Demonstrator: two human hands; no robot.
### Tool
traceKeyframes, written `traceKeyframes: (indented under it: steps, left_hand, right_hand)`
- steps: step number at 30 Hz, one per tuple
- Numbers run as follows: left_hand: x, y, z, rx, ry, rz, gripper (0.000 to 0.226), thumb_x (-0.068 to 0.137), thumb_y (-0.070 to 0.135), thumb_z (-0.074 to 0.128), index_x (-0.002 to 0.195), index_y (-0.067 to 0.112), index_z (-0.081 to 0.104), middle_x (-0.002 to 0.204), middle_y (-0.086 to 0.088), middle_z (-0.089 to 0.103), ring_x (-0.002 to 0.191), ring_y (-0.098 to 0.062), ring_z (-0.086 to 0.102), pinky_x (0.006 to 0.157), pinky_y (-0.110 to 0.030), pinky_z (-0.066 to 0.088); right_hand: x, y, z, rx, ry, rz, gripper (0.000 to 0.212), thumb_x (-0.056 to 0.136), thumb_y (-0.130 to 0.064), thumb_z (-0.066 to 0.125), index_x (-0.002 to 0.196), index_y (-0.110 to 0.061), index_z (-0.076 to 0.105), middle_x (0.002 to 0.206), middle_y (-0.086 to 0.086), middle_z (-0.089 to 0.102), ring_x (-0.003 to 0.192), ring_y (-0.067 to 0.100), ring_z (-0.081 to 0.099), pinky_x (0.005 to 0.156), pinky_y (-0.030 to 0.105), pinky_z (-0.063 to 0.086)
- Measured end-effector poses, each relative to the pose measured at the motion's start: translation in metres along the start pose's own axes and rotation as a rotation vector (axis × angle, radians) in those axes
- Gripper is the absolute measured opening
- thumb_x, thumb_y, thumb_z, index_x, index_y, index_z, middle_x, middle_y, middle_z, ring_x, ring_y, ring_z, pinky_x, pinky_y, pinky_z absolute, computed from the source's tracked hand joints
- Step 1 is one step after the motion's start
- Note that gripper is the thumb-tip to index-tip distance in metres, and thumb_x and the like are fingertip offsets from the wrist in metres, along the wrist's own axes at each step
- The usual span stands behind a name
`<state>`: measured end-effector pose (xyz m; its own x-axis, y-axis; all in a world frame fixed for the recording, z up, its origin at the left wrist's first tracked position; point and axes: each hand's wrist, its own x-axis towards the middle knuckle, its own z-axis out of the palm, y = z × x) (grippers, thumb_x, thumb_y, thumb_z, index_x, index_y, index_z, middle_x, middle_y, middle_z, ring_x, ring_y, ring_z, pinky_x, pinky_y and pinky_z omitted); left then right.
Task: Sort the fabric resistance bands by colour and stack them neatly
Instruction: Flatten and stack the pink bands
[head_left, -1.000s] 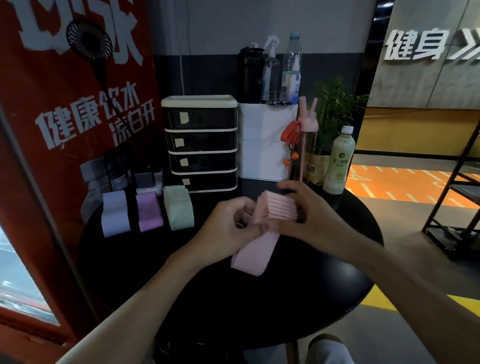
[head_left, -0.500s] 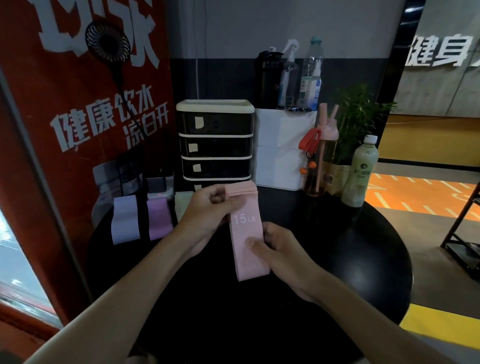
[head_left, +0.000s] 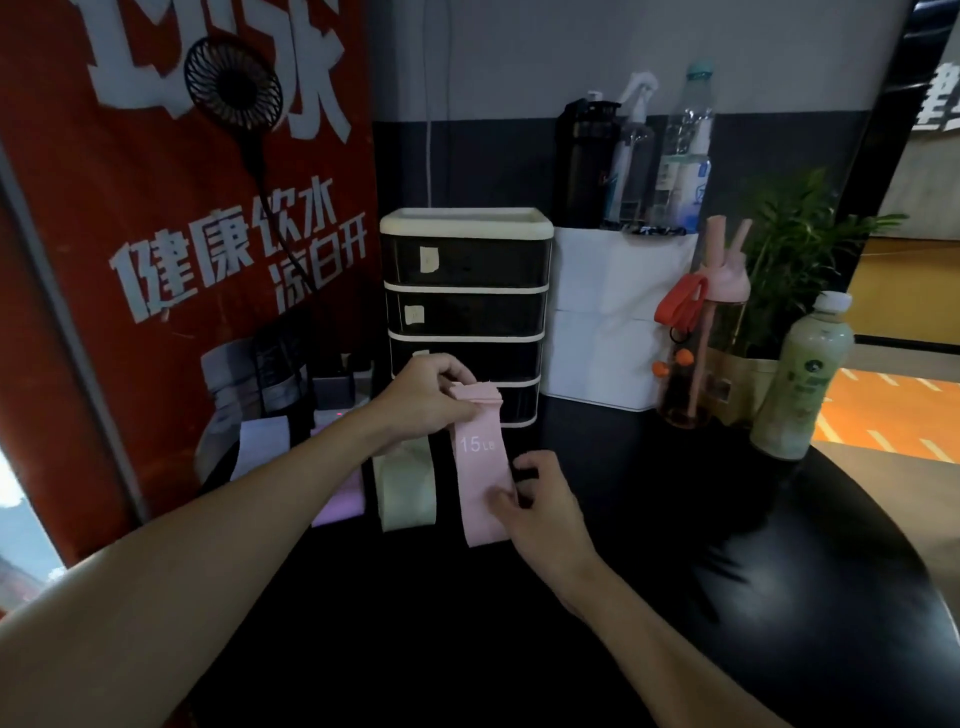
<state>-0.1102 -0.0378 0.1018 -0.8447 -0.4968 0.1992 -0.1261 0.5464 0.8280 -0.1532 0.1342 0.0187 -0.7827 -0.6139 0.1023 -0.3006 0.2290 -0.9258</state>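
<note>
Dim gym corner, round black table (head_left: 675, 597) against a grey wall. Red banner (head_left: 156, 270) w/ white characters at left, small black fan (head_left: 232, 85) in front of it. Along table's back edge, left to right: black drawer unit (head_left: 465, 291) w/ cream frame; white box (head_left: 613, 322) w/ a black bottle (head_left: 582, 161), spray bottle (head_left: 631, 156) and clear water bottle (head_left: 685, 150) on top; pink straw bottle (head_left: 701, 338) w/ orange loop; potted plant (head_left: 795, 249); pale green drink bottle (head_left: 802, 384) nearest the right edge.

Row of bands at back-left of table, in front of drawer unit. Lavender band (head_left: 260, 447) furthest left, partly hidden behind L forearm. Purple band (head_left: 343, 501) next, also partly under the forearm. Green band (head_left: 408, 496) next, just beside the pink. All laid lengthwise, front to back.

Pink band stack (head_left: 480, 467), marked "15 LB" in white, at right end of that row, approx. mid-table left to right, just in front of drawer unit. Several layers visible at its far end.

L hand (head_left: 421, 400) clamped on far end, thumb and fingers pinching the layers together. R hand (head_left: 540, 504) pinching near right edge, fingers curled over it. Hands apart, one at each end of the stack. Far end apparently raised off table; near end low, contact w/ table unclear. Both forearms bare, reaching in from near edge.
</note>
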Motion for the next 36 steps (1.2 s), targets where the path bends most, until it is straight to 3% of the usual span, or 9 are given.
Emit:
traceKeyframes:
  steps: [3, 5, 10, 14, 17, 21, 24, 30, 36]
  left_hand:
    - [0.015, -0.004, 0.000, 0.072, -0.080, 0.012, 0.028, 0.080, 0.000, 0.077, 0.105, 0.007, 0.066, 0.102, -0.025, 0.068, 0.073, -0.014, 0.062, 0.059, -0.016, 0.053]
    - [0.023, -0.007, 0.001, 0.119, -0.089, 0.021, 0.027, 0.081, 0.003, 0.077, 0.106, 0.008, 0.067, 0.102, -0.022, 0.068, 0.076, -0.014, 0.062, 0.059, -0.014, 0.053]
    - [0.044, -0.020, 0.005, 0.196, -0.121, 0.034, 0.027, 0.081, 0.007, 0.079, 0.105, 0.011, 0.067, 0.097, -0.014, 0.070, 0.079, -0.013, 0.063, 0.066, -0.018, 0.054]
    - [0.054, -0.027, 0.011, 0.298, -0.182, 0.071, 0.024, 0.079, 0.005, 0.080, 0.099, 0.012, 0.068, 0.094, -0.012, 0.070, 0.078, -0.014, 0.063, 0.075, -0.029, 0.055]
    - [0.058, -0.034, 0.015, 0.395, -0.206, 0.072, 0.026, 0.080, 0.008, 0.079, 0.103, 0.012, 0.067, 0.090, -0.003, 0.066, 0.081, -0.015, 0.063, 0.075, -0.029, 0.054]
    - [0.057, -0.034, 0.018, 0.617, -0.273, 0.089, 0.047, 0.081, 0.018, 0.078, 0.123, 0.013, 0.059, 0.110, -0.004, 0.063, 0.097, -0.019, 0.062, 0.082, -0.032, 0.054]
    - [0.051, -0.024, 0.018, 0.770, -0.249, 0.256, 0.045, 0.081, 0.020, 0.076, 0.122, 0.017, 0.060, 0.116, 0.000, 0.055, 0.107, -0.017, 0.053, 0.090, -0.034, 0.050]
    - [0.039, -0.019, 0.018, 0.731, -0.573, 0.206, 0.024, 0.082, 0.027, 0.077, 0.105, 0.022, 0.074, 0.095, 0.012, 0.068, 0.086, -0.002, 0.062, 0.074, -0.017, 0.048]
    - [0.040, -0.022, 0.020, 0.727, -0.599, 0.188, 0.025, 0.081, 0.022, 0.077, 0.106, 0.022, 0.074, 0.096, 0.009, 0.070, 0.087, 0.000, 0.064, 0.071, -0.011, 0.045]
  right_hand:
    - [0.007, 0.004, 0.003, -0.151, 0.052, -0.028, 0.024, 0.090, -0.033, 0.059, 0.105, -0.031, 0.041, 0.088, -0.009, 0.065, 0.082, -0.002, 0.053, 0.090, 0.027, 0.019]
    - [0.012, 0.005, 0.003, -0.121, 0.070, -0.010, 0.027, 0.090, -0.034, 0.060, 0.109, -0.030, 0.041, 0.092, -0.011, 0.062, 0.085, -0.005, 0.049, 0.091, 0.024, 0.013]
    - [0.022, 0.013, 0.005, -0.240, 0.070, -0.076, 0.032, 0.092, -0.039, 0.056, 0.118, -0.034, 0.037, 0.095, -0.014, 0.061, 0.096, -0.001, 0.046, 0.102, 0.031, 0.017]
    - [0.019, 0.018, -0.003, -0.478, 0.001, -0.183, 0.045, 0.088, -0.047, 0.055, 0.130, -0.043, 0.041, 0.122, -0.020, 0.048, 0.115, 0.007, 0.040, 0.096, 0.031, 0.017]
    - [0.017, 0.023, -0.006, -0.527, -0.027, -0.248, 0.038, 0.087, -0.050, 0.057, 0.124, -0.045, 0.051, 0.124, -0.024, 0.047, 0.115, 0.004, 0.040, 0.094, 0.028, 0.016]
    - [0.019, 0.027, -0.005, -0.529, -0.013, -0.273, 0.033, 0.089, -0.045, 0.057, 0.122, -0.043, 0.053, 0.121, -0.023, 0.048, 0.113, 0.004, 0.041, 0.096, 0.028, 0.017]
    - [0.020, 0.028, -0.005, -0.521, -0.014, -0.275, 0.033, 0.088, -0.044, 0.057, 0.120, -0.043, 0.053, 0.119, -0.023, 0.049, 0.111, 0.004, 0.041, 0.097, 0.028, 0.018]
    - [0.021, 0.028, -0.005, -0.519, -0.008, -0.293, 0.033, 0.087, -0.043, 0.056, 0.120, -0.044, 0.052, 0.116, -0.022, 0.049, 0.109, 0.005, 0.041, 0.095, 0.027, 0.018]
    - [0.021, 0.029, -0.005, -0.520, 0.001, -0.295, 0.033, 0.088, -0.042, 0.057, 0.120, -0.044, 0.052, 0.118, -0.020, 0.051, 0.110, 0.005, 0.042, 0.096, 0.028, 0.019]
